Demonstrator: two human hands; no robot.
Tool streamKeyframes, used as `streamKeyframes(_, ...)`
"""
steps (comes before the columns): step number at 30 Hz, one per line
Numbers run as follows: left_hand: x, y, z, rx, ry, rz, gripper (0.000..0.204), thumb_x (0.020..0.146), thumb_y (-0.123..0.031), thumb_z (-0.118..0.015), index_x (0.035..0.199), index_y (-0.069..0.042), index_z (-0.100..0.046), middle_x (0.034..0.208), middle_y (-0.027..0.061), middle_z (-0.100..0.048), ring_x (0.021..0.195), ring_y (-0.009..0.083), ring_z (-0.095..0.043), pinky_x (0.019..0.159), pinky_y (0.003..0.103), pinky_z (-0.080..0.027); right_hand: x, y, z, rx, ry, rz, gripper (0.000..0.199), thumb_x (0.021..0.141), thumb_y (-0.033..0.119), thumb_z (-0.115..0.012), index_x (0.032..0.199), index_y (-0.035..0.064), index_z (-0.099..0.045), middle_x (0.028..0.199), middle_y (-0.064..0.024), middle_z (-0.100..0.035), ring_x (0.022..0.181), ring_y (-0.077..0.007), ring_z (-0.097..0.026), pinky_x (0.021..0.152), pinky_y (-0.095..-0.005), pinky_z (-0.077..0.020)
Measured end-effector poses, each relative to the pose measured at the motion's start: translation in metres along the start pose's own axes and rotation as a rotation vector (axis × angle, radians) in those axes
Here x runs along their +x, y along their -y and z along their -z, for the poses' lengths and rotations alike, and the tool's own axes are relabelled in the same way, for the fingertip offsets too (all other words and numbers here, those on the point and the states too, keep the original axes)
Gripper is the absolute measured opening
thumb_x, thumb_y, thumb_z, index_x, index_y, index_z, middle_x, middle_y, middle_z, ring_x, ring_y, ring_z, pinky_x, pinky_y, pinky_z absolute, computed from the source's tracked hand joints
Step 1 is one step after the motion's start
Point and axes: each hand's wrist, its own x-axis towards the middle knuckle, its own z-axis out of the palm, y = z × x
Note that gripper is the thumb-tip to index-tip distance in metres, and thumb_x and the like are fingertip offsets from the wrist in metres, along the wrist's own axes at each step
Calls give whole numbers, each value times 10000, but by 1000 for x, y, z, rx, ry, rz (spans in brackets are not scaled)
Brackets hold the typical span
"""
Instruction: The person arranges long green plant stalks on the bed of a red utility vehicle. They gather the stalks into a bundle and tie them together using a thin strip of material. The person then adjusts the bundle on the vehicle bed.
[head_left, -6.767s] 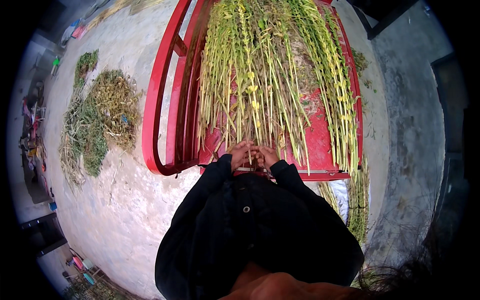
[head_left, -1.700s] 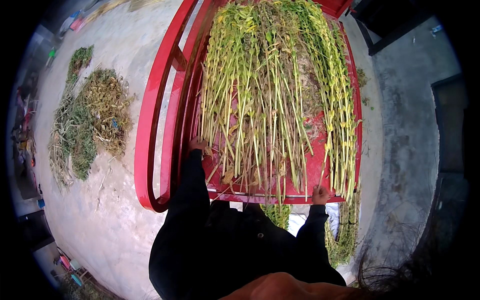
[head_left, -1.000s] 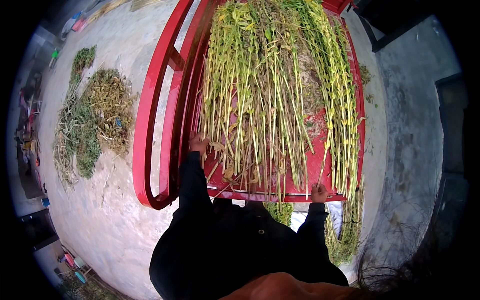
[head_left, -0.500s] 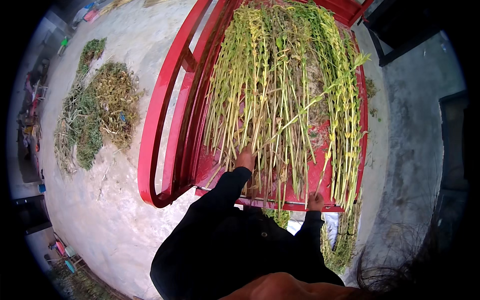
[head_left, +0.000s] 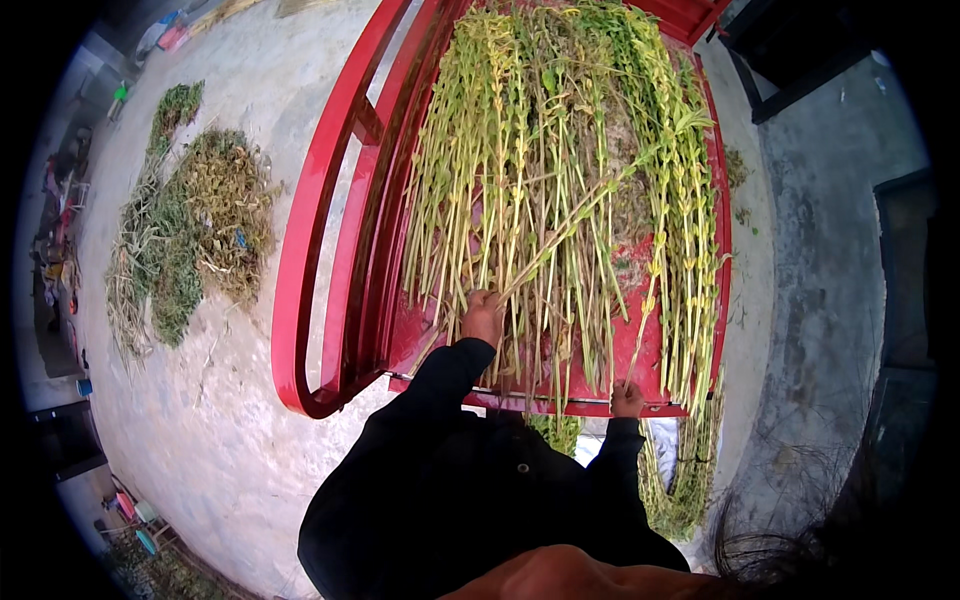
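Long cut plant stalks (head_left: 500, 170), green to yellow with pods along their stems, lie side by side on a red metal cart bed (head_left: 640, 340). Around the lower end of a stalk slanting up to the right (head_left: 572, 226), my left hand (head_left: 483, 318) is closed above the near part of the bed. My right hand (head_left: 627, 400), at the bed's near edge, pinches the bottom of another stalk (head_left: 648, 300) that runs up beside the right-hand bunch (head_left: 697, 270). Both sets of fingertips are partly hidden.
A curved red side rail (head_left: 292, 290) bounds the bed on the left. Heaps of dried plants (head_left: 225, 200) lie on the concrete floor (head_left: 200, 430) farther left. More stalks (head_left: 690, 490) hang or stand below the bed's near right corner. Dark frames stand along the right.
The slanting stalk has shifted left, its leafy tip drawing in from the right side. My left hand has moved slightly left and nearer; my right hand stays almost in place.
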Motion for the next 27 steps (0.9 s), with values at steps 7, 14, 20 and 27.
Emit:
streamKeyframes(7,-8,16,-3,-199,-87,-64,266,724,13,-556,989,17,-582,963,196,-509,825,366,-546,731,399,-455,0,5,0,22,5,6,108,811,148,-612,831,48,-578,557,-1,-505,414,-77,-446,356,-228,-336)
streamKeyframes(14,-13,4,11,-114,-186,-117,474,734,35,-483,1206,14,-435,977,223,-500,870,390,-515,769,418,-436,-2,3,-3,4,-1,-42,109,810,153,-618,825,53,-575,542,1,-490,399,-80,-433,342,-231,-328)
streamKeyframes(20,-17,23,-2,-155,-94,20,418,743,7,-462,1160,-4,-495,969,236,-529,884,413,-506,790,441,-425,-3,10,-7,-24,5,-28,105,813,150,-614,826,53,-577,544,-5,-496,395,-82,-432,339,-235,-330)
streamKeyframes(27,-18,57,-3,-299,-243,34,283,799,-56,-498,1069,-20,-577,886,199,-585,863,345,-550,767,404,-437,-6,17,-6,-3,13,-42,107,811,147,-618,823,49,-578,545,-10,-501,391,-84,-433,339,-236,-334)
